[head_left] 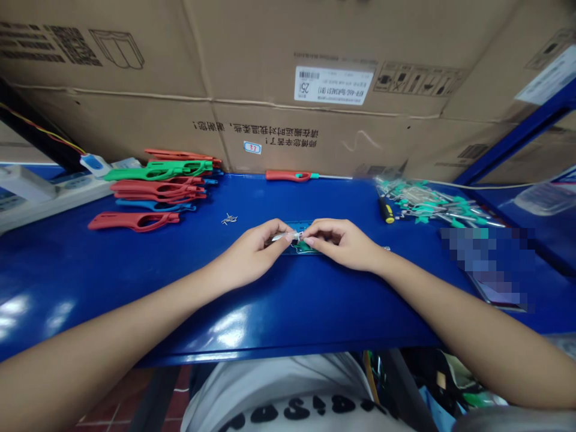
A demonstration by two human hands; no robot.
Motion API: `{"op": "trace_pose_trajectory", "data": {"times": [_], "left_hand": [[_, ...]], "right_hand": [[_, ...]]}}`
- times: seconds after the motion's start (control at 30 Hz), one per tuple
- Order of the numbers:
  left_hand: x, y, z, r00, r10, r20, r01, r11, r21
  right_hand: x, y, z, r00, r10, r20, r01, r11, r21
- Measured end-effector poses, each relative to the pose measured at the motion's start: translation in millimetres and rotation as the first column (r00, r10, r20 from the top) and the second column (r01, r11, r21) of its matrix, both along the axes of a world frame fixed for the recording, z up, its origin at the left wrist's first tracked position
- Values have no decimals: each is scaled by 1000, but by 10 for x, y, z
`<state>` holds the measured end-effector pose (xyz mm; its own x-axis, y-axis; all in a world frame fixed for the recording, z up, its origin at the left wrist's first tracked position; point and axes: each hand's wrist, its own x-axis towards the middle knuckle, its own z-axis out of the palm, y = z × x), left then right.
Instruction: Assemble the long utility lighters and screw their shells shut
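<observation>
My left hand (252,252) is closed, with thumb and fingers pinching a small whitish, see-through part (279,237). Opposite it, my right hand (344,243) is also closed, its thumb and fingertips pressed together at the end of that part; what exactly sits between them is too small to make out. Below both hands a blue-green plastic piece (308,251) lies flat, mostly covered by my fingers, and a thin white wire shows over it.
Red, green and blue lighter handles (157,189) are piled at the left, beside a power strip (67,195). Small metal pins or screws (229,219) lie nearby. At the back rests a red lighter (288,176). Rightward are rods with teal ends (427,201), a screwdriver (386,210) and a phone-like object (490,288).
</observation>
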<state>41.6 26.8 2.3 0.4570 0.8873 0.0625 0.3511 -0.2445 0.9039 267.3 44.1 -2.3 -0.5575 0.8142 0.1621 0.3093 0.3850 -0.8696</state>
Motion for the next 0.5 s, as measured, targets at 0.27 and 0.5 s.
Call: {"op": "trace_pose_trajectory", "data": {"times": [0.27,0.5], "left_hand": [[1,-20,-6,1000,0,-19,0,1000,4],[-1,-7,-11,1000,-11,-18,11,1000,4]], "right_hand": [[15,26,-12,1000,-4,3,4,999,-44],[12,30,0,1000,2,-10,-2,999,-37]]}}
